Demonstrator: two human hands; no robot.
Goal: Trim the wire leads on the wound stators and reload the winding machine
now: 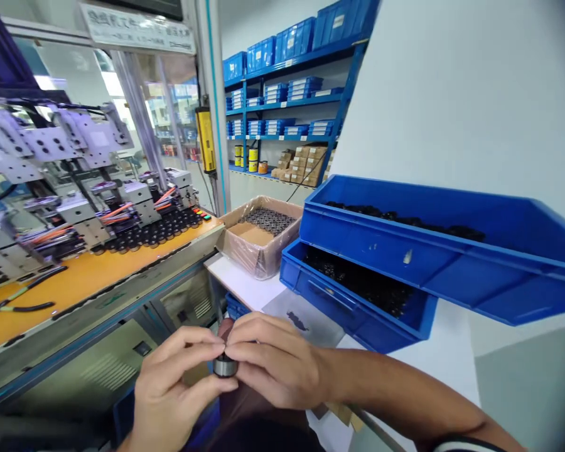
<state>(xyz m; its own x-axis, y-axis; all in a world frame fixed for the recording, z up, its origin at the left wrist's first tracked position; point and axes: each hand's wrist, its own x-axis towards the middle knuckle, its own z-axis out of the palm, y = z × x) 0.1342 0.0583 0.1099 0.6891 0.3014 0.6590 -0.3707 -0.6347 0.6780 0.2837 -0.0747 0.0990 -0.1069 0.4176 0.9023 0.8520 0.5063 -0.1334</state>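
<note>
A small round part (225, 366), black on top with a silvery metal band, is pinched between both hands low in the middle of the head view. My left hand (176, 380) grips it from the left, thumb below and fingertips above. From the right, my right hand (275, 358) closes its fingertips on the part's black upper side. The fingers cover some of the part, so its full shape is hidden.
Two stacked blue bins (358, 314) hold black parts on the white table (238, 280). Beside them stands a plastic-lined carton (258, 254) of metal parts. At left, a machine bench (136, 267) carries rows of black round parts (155, 232) and pliers (23, 307).
</note>
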